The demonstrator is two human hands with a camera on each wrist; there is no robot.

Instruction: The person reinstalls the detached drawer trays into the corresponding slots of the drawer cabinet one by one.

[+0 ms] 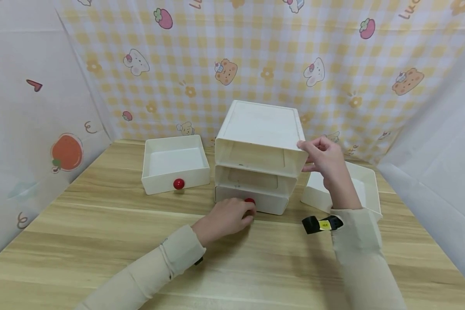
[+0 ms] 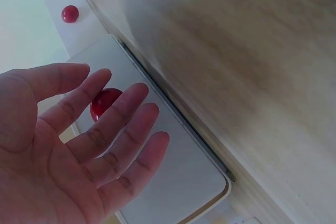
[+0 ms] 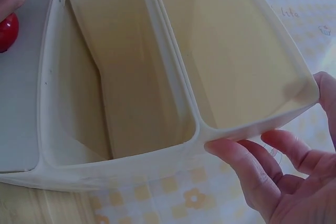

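A white drawer cabinet (image 1: 263, 122) stands in the middle of the table, its top two compartments without drawers. The bottom drawer (image 1: 271, 204) sits in its slot and has a red knob (image 2: 105, 103). My left hand (image 1: 230, 215) is at this knob; in the left wrist view its loosely bent fingers (image 2: 139, 142) spread in front of the drawer face, partly covering the knob. With thumb and fingers, my right hand (image 1: 325, 159) holds the cabinet's upper right corner. In the right wrist view, fingertips (image 3: 220, 145) touch the side wall.
On the left lies a pulled-out white drawer (image 1: 162, 183) with a red knob (image 1: 179, 184). Another white drawer (image 1: 317, 192) is at the right, partly behind my right forearm. A checked cloth (image 1: 255, 51) hangs behind the wooden table (image 1: 100, 241).
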